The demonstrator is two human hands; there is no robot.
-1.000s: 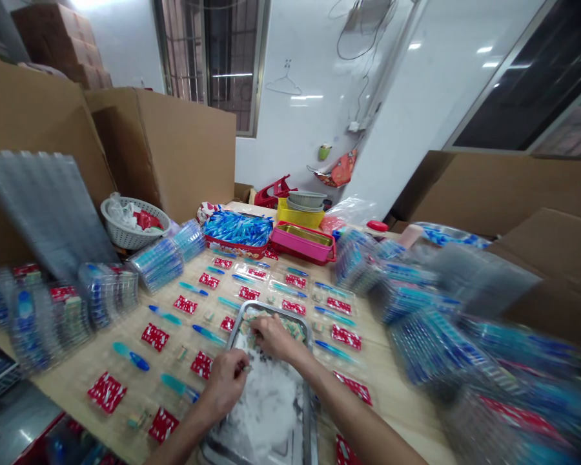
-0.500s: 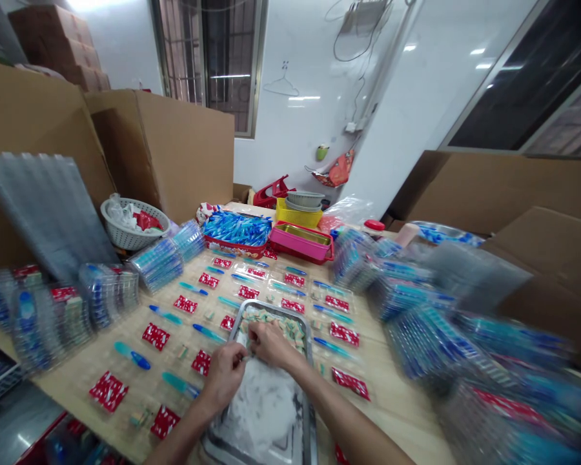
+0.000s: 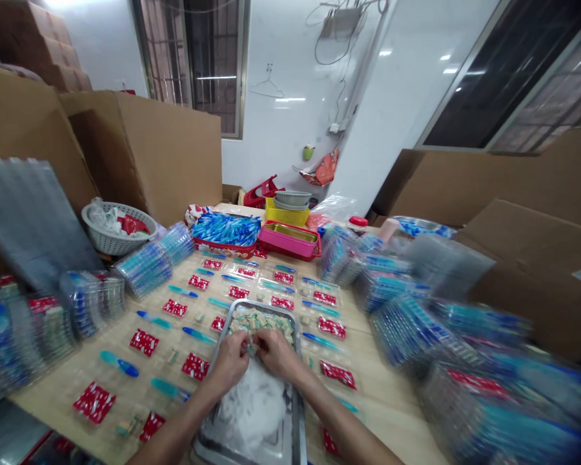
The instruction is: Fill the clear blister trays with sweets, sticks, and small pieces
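Note:
My left hand (image 3: 233,355) and my right hand (image 3: 275,352) meet over a metal tray (image 3: 301,407), fingertips pinched close together. Something small and pale seems to be between them, but the fingers mostly hide it. Behind the hands, a heap of small beige-and-green pieces (image 3: 264,320) fills the far end of the tray. White powder (image 3: 254,403) is spread over its near part. Around the tray lie rows of clear plastic packs, each with a blue tool (image 3: 119,363) and a red patterned packet (image 3: 94,402); some also show small beige-and-green pieces.
At the back stand a red container of blue tools (image 3: 227,232), a pink bin (image 3: 290,240) and a yellow basket (image 3: 286,213). Stacked filled packs (image 3: 411,329) crowd the right side, others (image 3: 142,265) the left. A white basket (image 3: 119,239) and cardboard boxes (image 3: 169,161) stand behind.
My right hand has drawn back from the heap of pieces to my left hand, and their fingertips now come together. The view has shifted slightly to the right.

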